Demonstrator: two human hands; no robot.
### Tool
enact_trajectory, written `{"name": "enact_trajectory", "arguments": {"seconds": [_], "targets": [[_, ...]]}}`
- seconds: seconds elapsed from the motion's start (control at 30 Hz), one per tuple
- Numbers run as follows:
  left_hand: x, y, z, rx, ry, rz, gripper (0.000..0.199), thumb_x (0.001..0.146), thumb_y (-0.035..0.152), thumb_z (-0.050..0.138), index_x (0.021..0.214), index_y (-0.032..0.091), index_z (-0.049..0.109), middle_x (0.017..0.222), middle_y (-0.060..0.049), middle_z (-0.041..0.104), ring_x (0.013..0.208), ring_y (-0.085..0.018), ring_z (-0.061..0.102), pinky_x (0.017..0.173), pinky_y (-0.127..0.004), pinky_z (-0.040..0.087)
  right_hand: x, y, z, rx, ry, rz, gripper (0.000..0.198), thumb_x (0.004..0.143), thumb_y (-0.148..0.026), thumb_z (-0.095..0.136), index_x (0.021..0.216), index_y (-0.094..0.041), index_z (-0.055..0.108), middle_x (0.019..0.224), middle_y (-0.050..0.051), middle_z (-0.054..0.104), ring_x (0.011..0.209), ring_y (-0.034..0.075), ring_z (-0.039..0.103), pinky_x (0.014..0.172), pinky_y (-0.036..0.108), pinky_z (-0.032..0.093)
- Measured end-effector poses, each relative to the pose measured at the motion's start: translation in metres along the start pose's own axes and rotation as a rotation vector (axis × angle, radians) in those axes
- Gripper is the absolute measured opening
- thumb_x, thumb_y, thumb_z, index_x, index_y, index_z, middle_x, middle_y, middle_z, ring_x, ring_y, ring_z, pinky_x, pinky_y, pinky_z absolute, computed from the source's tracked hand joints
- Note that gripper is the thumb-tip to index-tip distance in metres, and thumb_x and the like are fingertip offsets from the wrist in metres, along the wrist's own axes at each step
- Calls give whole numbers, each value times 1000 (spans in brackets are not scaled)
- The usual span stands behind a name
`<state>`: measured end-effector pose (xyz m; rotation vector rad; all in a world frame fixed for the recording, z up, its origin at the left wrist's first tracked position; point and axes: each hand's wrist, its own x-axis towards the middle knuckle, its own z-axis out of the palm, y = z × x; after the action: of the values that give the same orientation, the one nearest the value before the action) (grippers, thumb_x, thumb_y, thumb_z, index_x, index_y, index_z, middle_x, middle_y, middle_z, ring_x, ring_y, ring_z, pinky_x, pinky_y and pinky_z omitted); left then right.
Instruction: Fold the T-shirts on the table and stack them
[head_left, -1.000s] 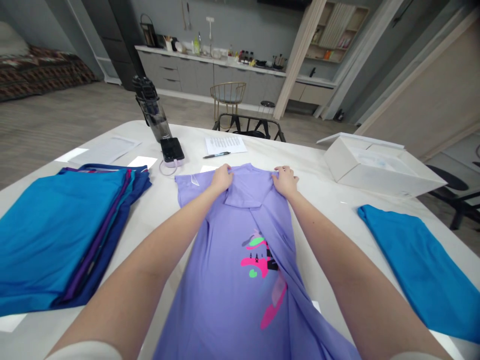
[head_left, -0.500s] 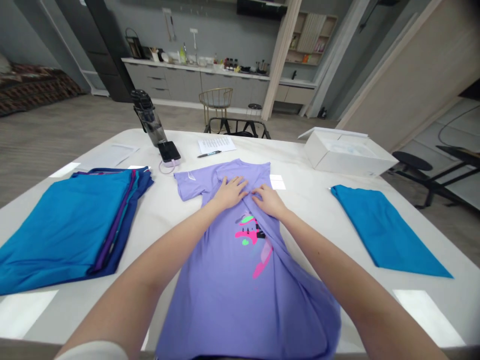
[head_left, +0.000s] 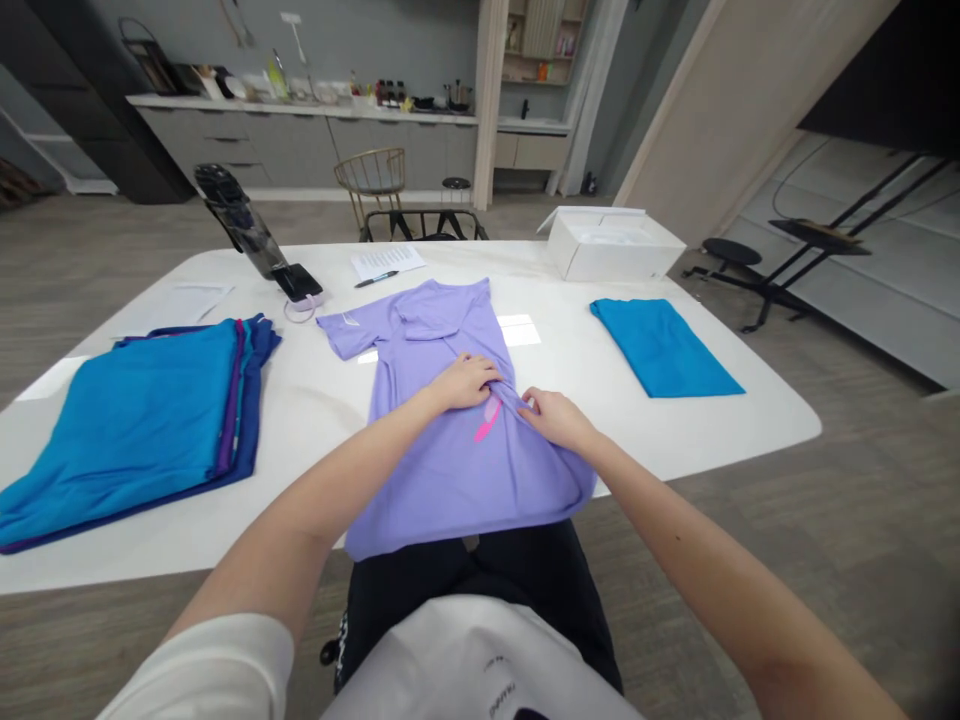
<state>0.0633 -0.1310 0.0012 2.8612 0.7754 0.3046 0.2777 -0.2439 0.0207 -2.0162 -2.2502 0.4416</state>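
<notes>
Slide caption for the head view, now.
Left hand and right hand touching a purple shirt on a white table.

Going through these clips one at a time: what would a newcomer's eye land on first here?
Probably the lavender T-shirt spread in the middle of the white table, with the left hand and right hand both touching it near a patch of pink print. Next would come the vivid blue: a thick garment stack on the person's left and a single blue piece on the right.
</notes>
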Motion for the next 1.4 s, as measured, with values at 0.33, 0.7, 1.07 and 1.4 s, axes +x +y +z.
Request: {"name": "enact_trajectory", "arguments": {"seconds": [0.33, 0.7, 1.07, 1.4], "targets": [[1, 69, 8, 44, -49, 170, 35, 96, 23, 49, 124, 25, 69, 124, -9, 66, 115, -26, 57, 99, -41, 35, -97, 9, -4, -201, -1, 131, 35, 96, -48, 59, 113, -19, 70, 108, 16, 74, 112, 34, 63, 97, 47, 38], [-1, 73, 9, 131, 55, 138, 32, 91, 9, 45, 111, 22, 68, 110, -12, 67, 107, -29, 57, 97, -46, 34, -131, -11, -16, -111, 77, 114, 24, 98, -38, 56, 116, -22, 61, 94, 10, 77, 90, 30, 70, 72, 31, 39], [-40, 23, -7, 199, 122, -113, 34, 97, 11, 40, 115, 23, 67, 111, -13, 66, 106, -28, 57, 91, -43, 39, -134, -71, -13, 154, 70, -194, 34, 86, -15, 58, 119, -23, 65, 111, 6, 76, 103, 24, 70, 84, 28, 45], [-59, 4, -6, 55, 56, -12, 35, 85, 6, 48, 101, 25, 72, 108, -10, 64, 107, -26, 57, 90, -38, 45, -133, -77, 0, 141, -177, -394, 36, 87, -19, 62, 122, -22, 73, 103, 5, 77, 92, 22, 71, 82, 28, 48]]}}
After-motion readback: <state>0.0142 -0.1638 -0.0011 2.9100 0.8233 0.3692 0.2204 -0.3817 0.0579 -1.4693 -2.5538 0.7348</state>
